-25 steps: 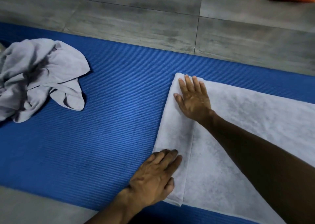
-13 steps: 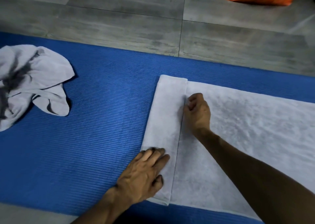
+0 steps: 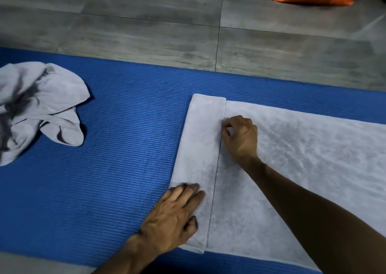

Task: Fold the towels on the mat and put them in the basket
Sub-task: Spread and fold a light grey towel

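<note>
Two hands worked the white towel [image 3: 292, 159] at 3 o'clock on the mat [image 3: 125, 148]: left hand [image 3: 177, 211] lay flat, grip apart, pinning the folded strip, right hand [image 3: 240, 136], grip curled, pinched its edge, probably to fold again.

no writing, label, brand, number or sign can be read anywhere in view.
</note>
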A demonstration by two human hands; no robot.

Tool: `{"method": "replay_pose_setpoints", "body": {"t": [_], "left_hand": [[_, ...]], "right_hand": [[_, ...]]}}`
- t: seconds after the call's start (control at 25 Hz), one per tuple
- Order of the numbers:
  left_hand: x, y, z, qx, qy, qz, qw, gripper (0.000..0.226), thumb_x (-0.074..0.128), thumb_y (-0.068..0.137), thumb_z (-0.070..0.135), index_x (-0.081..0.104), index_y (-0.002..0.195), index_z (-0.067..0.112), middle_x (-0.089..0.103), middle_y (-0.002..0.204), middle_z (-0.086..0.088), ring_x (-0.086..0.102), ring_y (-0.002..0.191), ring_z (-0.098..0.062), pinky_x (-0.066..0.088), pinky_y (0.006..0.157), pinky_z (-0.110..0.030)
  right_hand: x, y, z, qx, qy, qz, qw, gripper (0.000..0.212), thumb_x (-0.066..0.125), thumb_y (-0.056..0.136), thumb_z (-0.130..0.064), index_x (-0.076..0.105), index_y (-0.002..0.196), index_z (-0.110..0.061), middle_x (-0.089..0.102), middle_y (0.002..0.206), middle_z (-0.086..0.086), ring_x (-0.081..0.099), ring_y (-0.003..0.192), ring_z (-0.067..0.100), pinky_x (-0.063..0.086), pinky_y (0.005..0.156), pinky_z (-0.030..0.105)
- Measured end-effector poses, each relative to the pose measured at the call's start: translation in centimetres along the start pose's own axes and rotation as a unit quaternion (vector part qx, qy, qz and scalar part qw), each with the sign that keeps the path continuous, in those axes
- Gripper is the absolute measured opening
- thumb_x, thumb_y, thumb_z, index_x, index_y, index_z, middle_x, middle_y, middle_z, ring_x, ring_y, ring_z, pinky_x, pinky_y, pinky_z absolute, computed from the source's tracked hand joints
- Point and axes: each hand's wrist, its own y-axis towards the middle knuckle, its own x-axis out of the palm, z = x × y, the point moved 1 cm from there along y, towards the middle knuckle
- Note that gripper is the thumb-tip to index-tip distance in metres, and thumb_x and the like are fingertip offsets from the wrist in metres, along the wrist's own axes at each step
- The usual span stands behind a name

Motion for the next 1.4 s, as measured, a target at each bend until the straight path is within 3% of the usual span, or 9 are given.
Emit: {"method": "replay_pose_setpoints", "body": {"t": [0.2,0.28,0.4,0.52,0.72,0.92,1.12,1.28,1.4], "left_hand": [[0.1,0.1,-0.1,0.008,0.002,0.01,1.0,0.06,0.055,0.08,0.039,0.053,0.137,0.02,0.05,0.142,0.0,0.051,0.124,-0.019,0.03,0.104,-0.029],[-0.1,0.1,0.1,0.003,0.004,0.007,1.0,0.059,0.054,0.08,0.04,0.054,0.136,0.021,0.05,0.141,0.001,0.051,0.123,-0.018,0.03,0.103,-0.029],[0.0,0.0,0.1,0.001,0.008,0.007,1.0,0.059,0.052,0.082,0.039,0.052,0.138,0.02,0.049,0.143,0.0,0.05,0.126,-0.019,0.029,0.104,-0.03],[0.9,-0.7,0.6,0.021,0.035,0.025,0.999,0.061,0.051,0.087,0.034,0.046,0.144,0.013,0.042,0.151,-0.006,0.041,0.138,-0.025,0.029,0.109,-0.038],[2.6,-2.9,1.1,0.041,0.062,0.004,0.997,0.066,0.043,0.097,0.048,0.026,0.153,0.018,0.018,0.162,-0.007,0.02,0.148,-0.027,0.023,0.112,-0.044],[2.1,-3.4,0.4,0.065,-0.008,0.031,0.997,0.052,0.042,0.099,0.043,0.038,0.148,0.028,0.024,0.16,0.0,0.024,0.147,-0.021,0.023,0.114,-0.041],[-0.8,-2.0,-0.8,-0.244,-0.14,0.082,0.956,0.055,0.05,0.086,0.045,0.049,0.136,0.023,0.054,0.128,0.001,0.052,0.112,-0.021,0.043,0.093,-0.037],[-1.9,-1.0,-1.4,-0.35,-0.279,-0.009,0.894,0.037,0.068,0.082,0.043,0.051,0.11,0.027,0.058,0.086,0.009,0.06,0.086,-0.017,0.043,0.072,-0.028],[-2.0,-0.6,-0.7,-0.413,-0.244,0.009,0.878,0.036,0.069,0.079,0.045,0.048,0.097,0.023,0.059,0.088,0.007,0.057,0.082,-0.016,0.037,0.068,-0.027]], "right_hand": [[0.0,3.2,1.3,-0.074,-0.086,-0.099,0.989,0.08,0.043,0.082,-0.05,0.033,0.15,-0.009,0.031,0.156,0.015,0.026,0.144,0.038,0.024,0.113,0.047],[-0.1,2.7,1.1,-0.026,-0.093,-0.069,0.993,0.074,0.033,0.09,-0.046,0.028,0.151,-0.004,0.024,0.159,0.018,0.022,0.146,0.038,0.021,0.116,0.048],[0.3,-0.2,0.0,-0.191,-0.098,0.007,0.977,0.057,0.031,0.1,-0.031,0.032,0.149,-0.002,0.029,0.157,0.018,0.027,0.146,0.034,0.026,0.117,0.05],[2.0,-2.5,-0.9,-0.338,-0.126,-0.107,0.927,0.057,0.026,0.103,-0.038,0.028,0.153,-0.012,0.023,0.16,0.008,0.019,0.149,0.025,0.019,0.121,0.043],[2.0,1.2,-0.4,-0.215,-0.148,-0.097,0.96,0.067,0.017,0.1,-0.053,0.036,0.15,-0.012,0.033,0.156,0.011,0.031,0.144,0.032,0.031,0.114,0.049],[1.6,2.1,-2.5,-0.163,-0.177,-0.124,0.963,0.063,0.027,0.099,-0.046,0.031,0.151,-0.01,0.029,0.157,0.014,0.027,0.145,0.035,0.025,0.115,0.048],[-0.5,-5.6,-8.3,-0.213,-0.031,-0.165,0.963,0.019,0.049,0.093,-0.027,0.056,0.102,-0.012,0.068,0.085,0.01,0.064,0.073,0.035,0.046,0.062,0.035],[0.3,-8.8,-10.4,-0.107,-0.005,-0.267,0.958,0.022,0.052,0.093,-0.037,0.054,0.086,-0.017,0.069,0.085,0.003,0.065,0.082,0.025,0.045,0.069,0.032],[0.6,-8.5,-11.2,-0.03,-0.042,-0.282,0.958,0.038,0.052,0.09,-0.056,0.059,0.086,-0.019,0.071,0.091,0.002,0.065,0.091,0.023,0.047,0.078,0.033]]}}
